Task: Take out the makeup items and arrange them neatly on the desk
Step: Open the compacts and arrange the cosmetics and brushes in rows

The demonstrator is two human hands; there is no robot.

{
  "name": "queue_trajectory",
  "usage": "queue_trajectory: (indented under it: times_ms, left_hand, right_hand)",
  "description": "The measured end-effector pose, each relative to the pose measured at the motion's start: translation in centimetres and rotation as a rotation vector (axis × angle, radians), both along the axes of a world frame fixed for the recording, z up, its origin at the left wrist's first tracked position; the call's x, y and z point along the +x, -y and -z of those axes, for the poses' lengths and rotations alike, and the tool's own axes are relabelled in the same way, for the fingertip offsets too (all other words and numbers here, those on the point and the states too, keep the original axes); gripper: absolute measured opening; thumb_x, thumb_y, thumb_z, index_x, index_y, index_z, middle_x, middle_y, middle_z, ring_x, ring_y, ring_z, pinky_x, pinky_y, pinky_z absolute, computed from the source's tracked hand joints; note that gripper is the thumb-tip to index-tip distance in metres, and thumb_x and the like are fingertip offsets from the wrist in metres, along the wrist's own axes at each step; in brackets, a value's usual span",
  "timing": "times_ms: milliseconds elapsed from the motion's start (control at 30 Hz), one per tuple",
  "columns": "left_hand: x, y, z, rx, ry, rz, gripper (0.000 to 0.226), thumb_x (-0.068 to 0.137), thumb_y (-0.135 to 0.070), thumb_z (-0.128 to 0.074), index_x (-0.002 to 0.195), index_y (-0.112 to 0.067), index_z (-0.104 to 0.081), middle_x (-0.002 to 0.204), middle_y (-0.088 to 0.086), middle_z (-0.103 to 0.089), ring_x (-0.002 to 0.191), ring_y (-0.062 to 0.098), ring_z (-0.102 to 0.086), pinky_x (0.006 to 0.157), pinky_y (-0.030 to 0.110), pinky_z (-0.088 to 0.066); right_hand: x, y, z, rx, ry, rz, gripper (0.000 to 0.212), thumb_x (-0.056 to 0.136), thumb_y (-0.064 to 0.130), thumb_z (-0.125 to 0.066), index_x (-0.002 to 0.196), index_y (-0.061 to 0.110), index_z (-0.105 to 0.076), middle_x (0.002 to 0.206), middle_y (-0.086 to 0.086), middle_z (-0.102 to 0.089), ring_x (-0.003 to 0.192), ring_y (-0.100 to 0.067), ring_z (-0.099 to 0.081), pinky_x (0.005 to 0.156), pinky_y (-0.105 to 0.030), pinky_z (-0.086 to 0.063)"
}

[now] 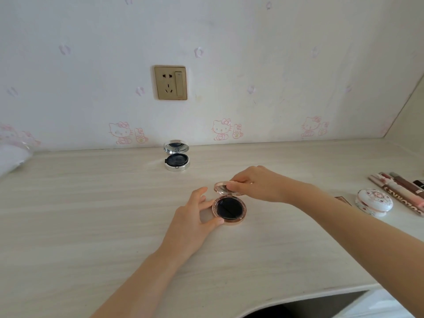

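A rose-gold round compact rests on the pale wooden desk near the middle, its lid raised and a black puff showing inside. My left hand grips the compact's base from the left with thumb and fingers. My right hand pinches the top edge of its raised lid. A silver round compact stands open with its mirror up, farther back by the wall. At the right lie a white floral oval case and several slim tubes.
A wall socket sits above the silver compact. A clear plastic bag lies at the far left edge. The desk's front edge curves inward at the lower right, and a side wall closes the desk's right end.
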State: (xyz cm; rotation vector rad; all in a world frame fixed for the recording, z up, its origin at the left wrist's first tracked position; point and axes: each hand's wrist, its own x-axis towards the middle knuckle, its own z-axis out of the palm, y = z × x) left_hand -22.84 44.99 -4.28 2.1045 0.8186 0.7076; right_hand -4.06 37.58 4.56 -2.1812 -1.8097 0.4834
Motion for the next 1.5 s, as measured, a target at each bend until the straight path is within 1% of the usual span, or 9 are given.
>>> queue_trajectory:
  times_ms: [167,300,400,500,667,733,900,1200,1500]
  left_hand:
    - [-0.2,0.3,-0.5,0.047,0.006,0.037,0.056,0.077,-0.029,-0.077,0.127,-0.030,-0.051,0.122,-0.018,-0.063,0.121,-0.004,-0.049,0.099,0.016,-0.035]
    - [-0.3,0.5,-0.8,0.106,-0.014,0.080,0.050,0.077,-0.038,-0.076,0.124,-0.035,-0.059,0.123,-0.018,-0.062,0.119,-0.002,-0.052,0.105,0.029,-0.039]
    - [-0.4,0.9,-1.4,0.122,-0.101,0.046,0.055,0.077,-0.041,-0.075,0.129,-0.036,-0.056,0.144,-0.002,-0.048,0.137,0.012,-0.036,0.107,0.018,-0.024]
    - [-0.4,1.1,-1.6,0.142,-0.131,0.069,0.055,0.079,-0.040,-0.073,0.130,-0.036,-0.054,0.144,-0.006,-0.046,0.142,0.008,-0.026,0.099,0.013,-0.019]
    - [-0.3,1.2,-1.3,0.186,-0.125,0.123,0.048,0.081,-0.047,-0.068,0.127,-0.042,-0.054,0.128,-0.025,-0.052,0.141,0.000,-0.022,0.101,0.012,-0.021]
    - [-0.3,1.2,-1.3,0.199,-0.118,0.115,0.047,0.081,-0.048,-0.067,0.127,-0.044,-0.055,0.132,-0.017,-0.054,0.141,0.001,-0.024,0.100,0.012,-0.022]
    - [-0.2,1.0,-0.9,0.233,-0.122,0.085,0.047,0.081,-0.049,-0.068,0.127,-0.044,-0.055,0.139,-0.002,-0.052,0.138,0.002,-0.029,0.103,0.014,-0.024]
    - [0.8,0.0,-0.3,0.468,-0.243,0.010,0.047,0.089,-0.054,-0.053,0.132,-0.034,-0.052,0.130,-0.018,-0.057,0.136,0.008,-0.034,0.108,0.022,-0.028]
    - [3.5,-4.8,-0.9,0.651,-0.390,-0.044,0.048,0.093,-0.055,-0.045,0.127,-0.024,-0.056,0.127,-0.009,-0.061,0.133,0.015,-0.040,0.106,0.028,-0.034]
  right_hand:
    - [0.0,-0.1,0.1,-0.009,-0.116,0.061,0.053,0.093,0.054,-0.041,0.092,0.006,-0.062,0.071,-0.001,-0.049,0.065,-0.012,-0.042,0.061,-0.028,-0.033]
    - [-0.3,0.7,0.7,0.062,-0.179,0.114,0.040,0.095,0.053,-0.037,0.106,0.024,-0.063,0.099,0.010,-0.064,0.094,-0.011,-0.056,0.080,-0.026,-0.042]
    - [-0.9,2.4,2.2,0.251,-0.194,0.275,0.037,0.098,0.045,-0.035,0.116,0.023,-0.058,0.111,0.007,-0.063,0.105,-0.017,-0.055,0.085,-0.027,-0.040]
    - [-1.6,4.2,4.4,0.305,-0.137,0.396,0.043,0.098,0.040,-0.041,0.134,0.018,-0.048,0.131,0.004,-0.056,0.117,-0.017,-0.052,0.093,-0.025,-0.039]
    - [-3.5,5.9,7.2,0.365,0.010,0.258,0.038,0.096,0.038,-0.049,0.130,0.022,-0.050,0.129,0.007,-0.054,0.126,-0.013,-0.040,0.095,-0.012,-0.026]
    - [-4.0,5.8,7.6,0.409,0.048,0.212,0.038,0.092,0.041,-0.054,0.126,0.024,-0.053,0.124,0.010,-0.055,0.122,-0.012,-0.042,0.095,-0.011,-0.027]
    - [-4.1,5.5,8.2,0.426,0.104,0.191,0.049,0.089,0.046,-0.057,0.131,0.021,-0.052,0.128,0.008,-0.054,0.121,-0.014,-0.042,0.101,-0.017,-0.031]
    - [-3.4,4.1,8.1,0.401,0.157,0.126,0.062,0.090,0.052,-0.032,0.135,0.013,-0.050,0.129,0.000,-0.055,0.121,-0.023,-0.047,0.103,-0.028,-0.038]
    - [-0.9,-1.7,7.5,0.307,0.196,0.099,0.048,0.099,0.033,-0.042,0.142,0.013,-0.038,0.140,-0.004,-0.044,0.132,-0.026,-0.035,0.109,-0.032,-0.031]
